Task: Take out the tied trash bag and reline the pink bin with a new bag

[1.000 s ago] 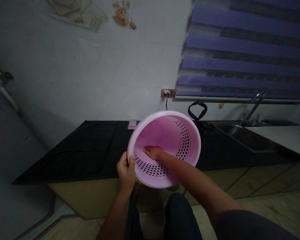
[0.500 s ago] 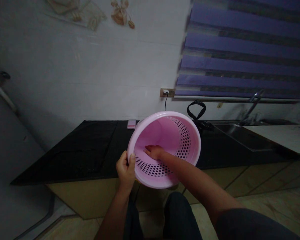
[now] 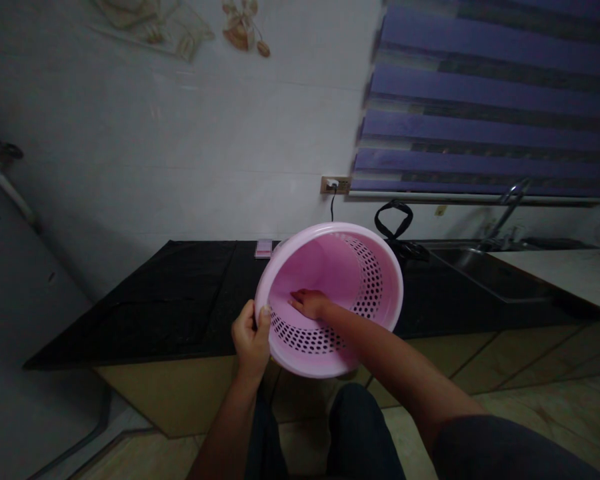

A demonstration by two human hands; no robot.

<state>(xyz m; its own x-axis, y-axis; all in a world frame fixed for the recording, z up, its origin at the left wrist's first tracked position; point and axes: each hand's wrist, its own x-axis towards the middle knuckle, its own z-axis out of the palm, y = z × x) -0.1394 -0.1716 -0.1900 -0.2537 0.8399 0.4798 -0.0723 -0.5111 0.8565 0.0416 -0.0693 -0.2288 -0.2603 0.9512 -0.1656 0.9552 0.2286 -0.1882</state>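
Note:
A pink plastic basket (image 3: 330, 229) with rows of round holes is tilted toward me at the counter's front edge, its open mouth facing me. My left hand (image 3: 251, 339) is closed on the left side of its rim, thumb over the lip and fingers behind. Inside the basket, my right hand (image 3: 310, 303) lies against the smooth inner wall with its fingers stretched out. I see nothing held in that hand. The basket's underside is hidden from view.
Behind the basket runs a black countertop (image 3: 180, 300). A small pink-and-white item (image 3: 263, 249) lies near the wall. To the right are a black bag with a looped handle (image 3: 394, 233), a sink (image 3: 500, 270) with a faucet (image 3: 505, 210), and a plugged wall socket (image 3: 335, 185).

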